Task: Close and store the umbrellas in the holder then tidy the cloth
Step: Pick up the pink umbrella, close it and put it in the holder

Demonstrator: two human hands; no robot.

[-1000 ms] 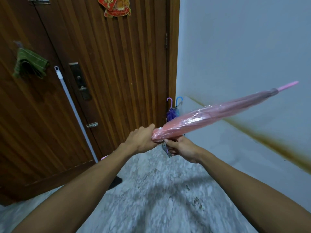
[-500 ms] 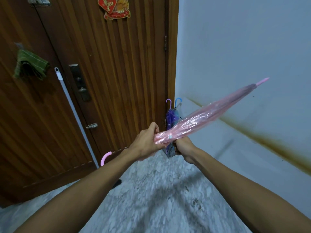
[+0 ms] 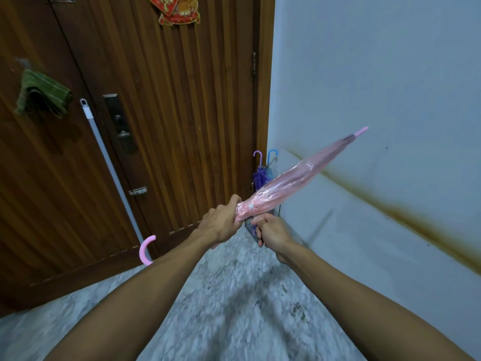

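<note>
Both arms reach forward and converge on the pink umbrella (image 3: 294, 182). Left hand (image 3: 221, 221) is wrapped around the gathered canopy at its lower end, knuckles up, fingers curled round the folds. Right hand (image 3: 273, 233) sits just below and right of the left hand, fingers curled tight; its thumb touches the canopy's underside, but what the fist encloses is hidden, so I can't tell what it holds.

Pink umbrella is folded, tilted, tip pointing up-right toward the white wall (image 3: 377, 74). Its curved pink handle (image 3: 145, 250) pokes out lower-left, beyond the left forearm; the shaft between is hidden behind that arm.

Behind the pink umbrella, in the corner where the wooden door (image 3: 169, 100) meets the wall: 2 stored umbrellas, purple hook (image 3: 257, 155) and blue hook (image 3: 272, 153) visible. The holder itself is mostly blocked by the hands and canopy, hard to make out.

Green cloth (image 3: 41, 96) hangs on the door, far left of the pink umbrella. A white pole (image 3: 104, 152) leans on the door between them.
</note>
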